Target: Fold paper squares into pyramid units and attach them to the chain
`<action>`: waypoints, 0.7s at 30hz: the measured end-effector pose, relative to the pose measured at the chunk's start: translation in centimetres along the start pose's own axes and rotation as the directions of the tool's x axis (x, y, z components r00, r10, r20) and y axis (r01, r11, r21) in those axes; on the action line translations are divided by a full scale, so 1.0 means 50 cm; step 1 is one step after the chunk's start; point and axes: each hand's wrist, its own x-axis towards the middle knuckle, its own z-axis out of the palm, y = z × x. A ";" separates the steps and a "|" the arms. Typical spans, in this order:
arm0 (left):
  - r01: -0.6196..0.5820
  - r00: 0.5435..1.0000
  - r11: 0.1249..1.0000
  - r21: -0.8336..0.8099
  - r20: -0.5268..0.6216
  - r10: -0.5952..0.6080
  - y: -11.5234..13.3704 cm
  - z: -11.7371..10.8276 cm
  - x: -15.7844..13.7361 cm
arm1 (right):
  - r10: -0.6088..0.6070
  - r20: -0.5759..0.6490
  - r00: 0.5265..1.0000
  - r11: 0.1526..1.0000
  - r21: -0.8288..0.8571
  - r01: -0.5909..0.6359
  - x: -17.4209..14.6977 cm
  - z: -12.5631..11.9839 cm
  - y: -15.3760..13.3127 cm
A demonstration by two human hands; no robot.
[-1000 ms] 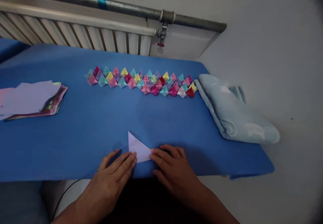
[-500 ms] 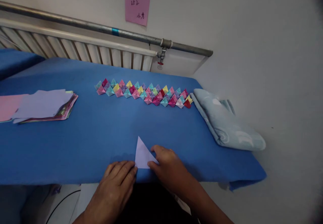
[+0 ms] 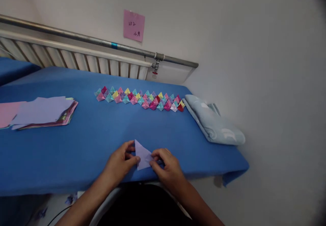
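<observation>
A pale purple sheet of paper (image 3: 143, 156), folded into a triangle, is between my hands close to the front edge of the blue-covered table. My left hand (image 3: 122, 159) pinches its left side, thumb in front and fingers behind. On the other side, my right hand (image 3: 166, 166) grips the right corner between thumb and fingers, partly hiding it. Beyond my hands stand several rows of small folded paper boats (image 3: 132, 97) in pink, turquoise, yellow, purple and red.
A stack of coloured paper sheets (image 3: 43, 110) lies on the left of the blue cloth (image 3: 96, 144). At the right end rests a folded light-blue blanket (image 3: 214, 122). Behind are a white radiator (image 3: 89, 62), a metal pipe (image 3: 76, 34) and a pink note (image 3: 134, 25) on the wall.
My left hand has gone from lying by the paper's left corner to pinching its left edge. The paper is now lifted and tilted between both hands. The camera view has shifted slightly.
</observation>
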 end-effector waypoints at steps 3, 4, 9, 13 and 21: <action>0.026 0.991 0.990 -0.135 0.135 -0.007 0.012 0.003 -0.008 | 0.017 -0.085 0.996 0.995 0.099 -0.008 -0.006 0.008 -0.007; 0.041 0.983 0.984 -0.171 0.182 -0.009 0.012 0.003 -0.015 | 0.030 -0.115 0.993 0.992 0.127 -0.015 -0.007 0.012 -0.010; 0.029 0.978 0.969 -0.244 0.209 0.024 -0.010 0.002 -0.062 | 0.027 -0.267 0.963 0.975 0.222 0.034 -0.013 0.027 -0.033; -0.028 0.987 0.939 -0.343 0.137 0.079 -0.024 -0.001 -0.086 | -0.055 -0.320 0.946 0.968 0.214 0.128 -0.019 0.025 -0.049; 0.034 0.997 0.812 -0.583 0.078 0.014 -0.041 -0.028 -0.080 | -0.307 -0.376 0.874 0.915 0.135 0.379 -0.033 -0.039 -0.081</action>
